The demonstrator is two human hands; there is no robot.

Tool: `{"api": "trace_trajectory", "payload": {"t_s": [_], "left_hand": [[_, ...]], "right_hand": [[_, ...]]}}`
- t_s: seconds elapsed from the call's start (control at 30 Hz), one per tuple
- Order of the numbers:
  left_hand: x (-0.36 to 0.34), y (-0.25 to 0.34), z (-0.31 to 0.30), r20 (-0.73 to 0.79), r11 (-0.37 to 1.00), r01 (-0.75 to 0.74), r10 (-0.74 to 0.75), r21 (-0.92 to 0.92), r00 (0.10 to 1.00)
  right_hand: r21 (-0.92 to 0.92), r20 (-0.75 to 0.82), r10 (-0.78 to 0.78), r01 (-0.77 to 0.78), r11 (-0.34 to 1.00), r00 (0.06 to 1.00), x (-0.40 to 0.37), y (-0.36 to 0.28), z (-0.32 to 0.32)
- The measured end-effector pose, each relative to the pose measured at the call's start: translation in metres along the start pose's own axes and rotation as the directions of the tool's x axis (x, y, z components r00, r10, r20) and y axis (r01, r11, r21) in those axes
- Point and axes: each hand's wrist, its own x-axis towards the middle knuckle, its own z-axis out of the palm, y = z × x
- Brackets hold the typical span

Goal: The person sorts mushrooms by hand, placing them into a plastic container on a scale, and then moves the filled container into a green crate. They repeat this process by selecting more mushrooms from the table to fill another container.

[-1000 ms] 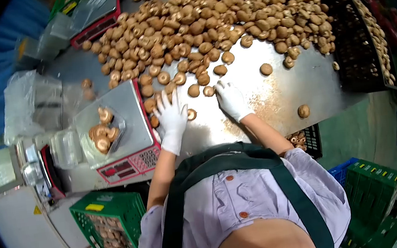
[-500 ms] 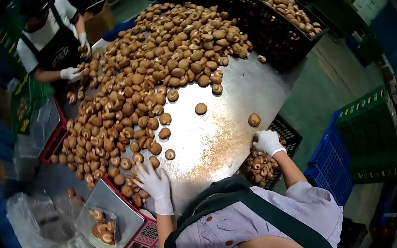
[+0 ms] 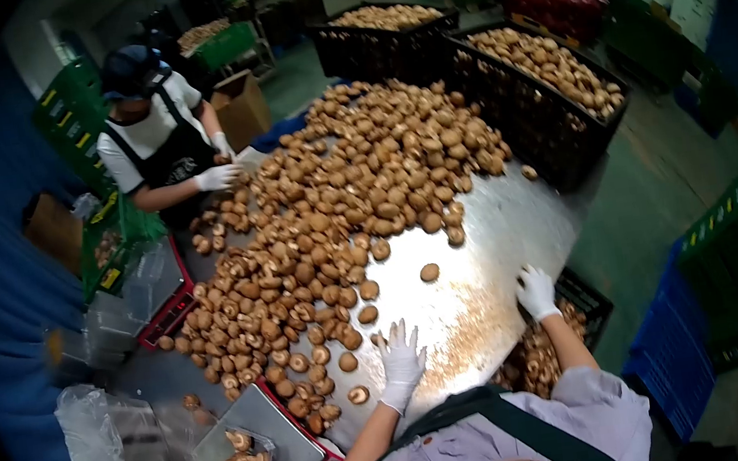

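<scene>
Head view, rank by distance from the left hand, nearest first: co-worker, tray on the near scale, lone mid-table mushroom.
From the left hand:
1. Lone mushroom, just ahead on bare steel.
2. Tray of mushrooms, to the left on the near scale.
3. Co-worker, far left, across the pile.

Left hand (image 3: 402, 367) splayed; right hand (image 3: 538, 293) open.

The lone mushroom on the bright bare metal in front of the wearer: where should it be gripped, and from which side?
Pinch the lone mushroom by opposite edges of its cap, from above and the wearer's side. It lies rounded side up, with bare metal around it, so fingers should fit; the left hand looks better placed than the right hand.
</scene>
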Motion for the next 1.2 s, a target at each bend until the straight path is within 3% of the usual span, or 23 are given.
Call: {"api": "trace_trajectory", "payload": {"t_s": [0.03, 0.1, 0.17, 0.3, 0.37, 0.4, 0.43, 0.5, 0.6, 1.03, 1.1, 1.13, 1.2], "left_hand": [[0.004, -0.002, 0.002, 0.015, 1.000, 0.006, -0.006, 0.021, 1.000], [0.014, -0.012, 0.006, 0.020, 0.994, 0.040, -0.042, 0.106, 0.999], [0.023, -0.027, 0.011, 0.004, 0.984, 0.140, -0.141, 0.107, 0.990], [0.035, -0.035, 0.004, -0.029, 0.955, 0.151, -0.148, 0.256, 0.989], [0.034, -0.028, 0.014, 0.026, 0.877, -0.174, 0.182, 0.448, 0.983], [0.035, -0.018, 0.009, 0.125, 0.935, -0.264, 0.240, 0.237, 0.963], [0.031, -0.012, 0.015, 0.122, 0.936, -0.345, 0.335, 0.068, 0.934], [0.041, -0.017, 0.020, 0.112, 0.935, -0.279, 0.308, -0.218, 0.945], [0.046, -0.016, 0.015, 0.126, 0.972, -0.162, 0.185, -0.171, 0.975], [0.048, -0.015, 0.009, 0.138, 0.968, -0.150, 0.180, -0.202, 0.974], [0.044, -0.017, 0.011, 0.133, 0.969, -0.139, 0.168, -0.203, 0.977], [0.042, -0.015, 0.014, 0.120, 0.967, -0.133, 0.162, -0.215, 0.979], [0.045, -0.017, 0.021, 0.084, 0.967, -0.142, 0.163, -0.211, 0.983]], "right_hand": [[-0.032, 0.066, 0.072, -0.070, 0.997, 0.995, -0.002, 0.006, -0.005], [-0.100, -0.041, 0.158, -0.162, 0.982, 0.987, -0.008, 0.014, -0.010], [-0.193, -0.016, 0.253, -0.251, 0.949, 0.967, -0.007, 0.017, -0.025], [-0.074, -0.058, 0.223, -0.227, 0.971, 0.973, -0.004, 0.014, -0.006], [0.193, -0.130, 0.122, -0.096, 0.977, 0.984, -0.002, -0.018, 0.001], [0.151, -0.132, 0.070, -0.050, 0.987, 0.989, -0.004, -0.032, 0.011], [0.107, -0.130, 0.017, -0.003, 0.994, 0.991, -0.008, -0.040, 0.026], [0.081, -0.110, 0.037, -0.028, 0.996, 0.993, -0.006, -0.042, 0.039], [0.128, -0.105, 0.098, -0.085, 0.988, 0.990, -0.007, -0.042, 0.033], [0.256, -0.054, 0.163, -0.145, 0.956, 0.985, 0.000, -0.043, 0.031], [0.343, -0.208, 0.267, -0.186, 0.921, 0.941, 0.017, -0.033, 0.040], [0.451, -0.087, 0.348, -0.275, 0.849, 0.933, 0.043, -0.035, 0.019], [0.540, -0.085, 0.525, -0.404, 0.738, 0.847, 0.091, 0.009, 0.060]]}}
